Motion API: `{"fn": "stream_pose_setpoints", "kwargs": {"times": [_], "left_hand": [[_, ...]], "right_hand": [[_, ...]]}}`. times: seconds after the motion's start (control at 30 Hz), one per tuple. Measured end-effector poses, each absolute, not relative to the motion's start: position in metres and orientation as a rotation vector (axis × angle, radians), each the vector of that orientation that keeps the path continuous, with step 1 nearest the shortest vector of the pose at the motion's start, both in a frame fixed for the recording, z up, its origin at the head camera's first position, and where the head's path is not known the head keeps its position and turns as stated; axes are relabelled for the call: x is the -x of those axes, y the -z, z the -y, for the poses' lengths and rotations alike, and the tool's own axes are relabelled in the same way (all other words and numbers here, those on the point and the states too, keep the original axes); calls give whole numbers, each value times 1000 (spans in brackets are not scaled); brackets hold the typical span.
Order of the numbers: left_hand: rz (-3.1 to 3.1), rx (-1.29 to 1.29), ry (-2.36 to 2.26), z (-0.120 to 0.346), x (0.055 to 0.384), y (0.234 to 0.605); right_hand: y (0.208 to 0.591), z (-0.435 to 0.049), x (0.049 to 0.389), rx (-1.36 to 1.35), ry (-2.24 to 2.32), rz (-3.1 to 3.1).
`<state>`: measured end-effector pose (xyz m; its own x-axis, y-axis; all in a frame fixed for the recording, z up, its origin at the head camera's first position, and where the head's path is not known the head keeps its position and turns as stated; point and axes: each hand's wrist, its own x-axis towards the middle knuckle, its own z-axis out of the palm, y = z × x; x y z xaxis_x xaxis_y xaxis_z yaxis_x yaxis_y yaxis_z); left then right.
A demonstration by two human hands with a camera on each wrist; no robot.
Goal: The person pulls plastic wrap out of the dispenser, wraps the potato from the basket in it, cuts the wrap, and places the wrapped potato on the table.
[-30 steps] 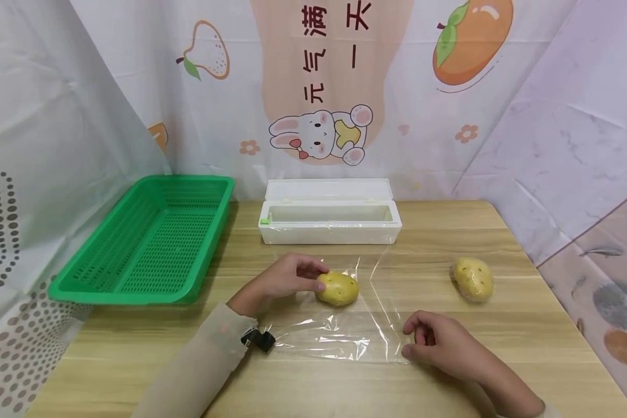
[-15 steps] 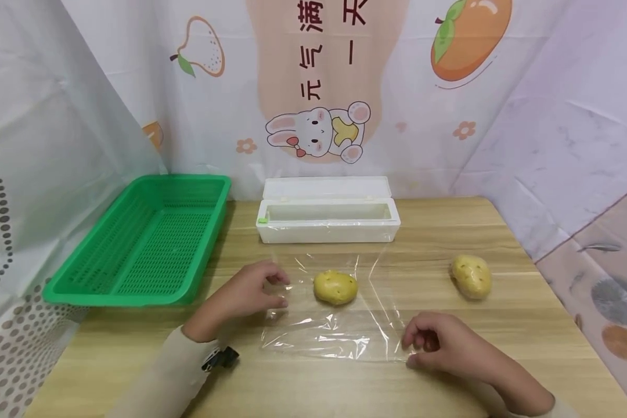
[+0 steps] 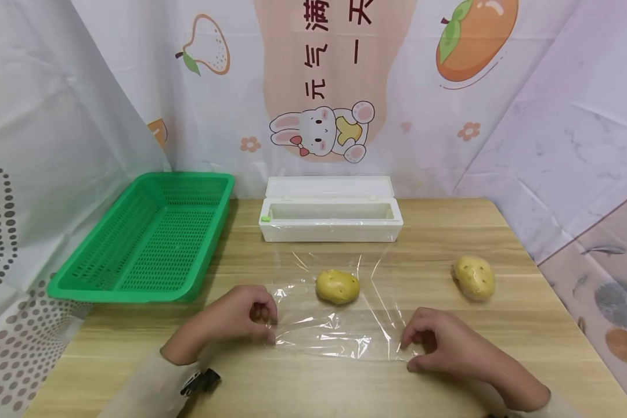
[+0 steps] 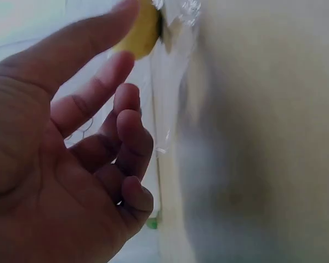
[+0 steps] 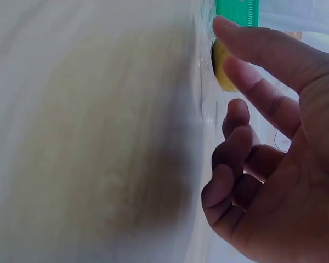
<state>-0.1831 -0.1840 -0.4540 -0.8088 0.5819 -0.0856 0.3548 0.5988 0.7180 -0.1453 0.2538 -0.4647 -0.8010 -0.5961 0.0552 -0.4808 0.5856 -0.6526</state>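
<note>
A yellow potato (image 3: 337,287) lies on a sheet of clear cling film (image 3: 345,339) spread over the table. My left hand (image 3: 237,316) is at the film's near left edge, thumb and index apart and the other fingers loosely curled. At the near right corner, the fingertips of my right hand (image 3: 446,343) are close to the film, also with a gap between thumb and index. Both wrist views show the potato beyond the fingers; the left hand (image 4: 82,142) and right hand (image 5: 268,137) grip nothing there.
A white cling film box (image 3: 331,233) with its lid raised stands behind the sheet. A green plastic basket (image 3: 136,295) is on the left. Another potato (image 3: 474,278), with a shiny film around it, lies on the right. Printed curtains (image 3: 423,157) enclose the table's back and sides.
My left hand has left the potato and moved left and nearer, to the film's near left edge. The right hand has stayed by the near right corner.
</note>
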Motion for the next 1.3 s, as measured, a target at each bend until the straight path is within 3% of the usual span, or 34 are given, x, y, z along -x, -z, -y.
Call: {"fn": "stream_pose_setpoints", "kwargs": {"times": [0.67, 1.3], "left_hand": [[-2521, -936, -900, 184, 170, 462], [-2554, -926, -1076, 192, 194, 436]], "right_hand": [[465, -257, 149, 939, 1049, -2611], [446, -249, 172, 897, 1134, -2840]]}}
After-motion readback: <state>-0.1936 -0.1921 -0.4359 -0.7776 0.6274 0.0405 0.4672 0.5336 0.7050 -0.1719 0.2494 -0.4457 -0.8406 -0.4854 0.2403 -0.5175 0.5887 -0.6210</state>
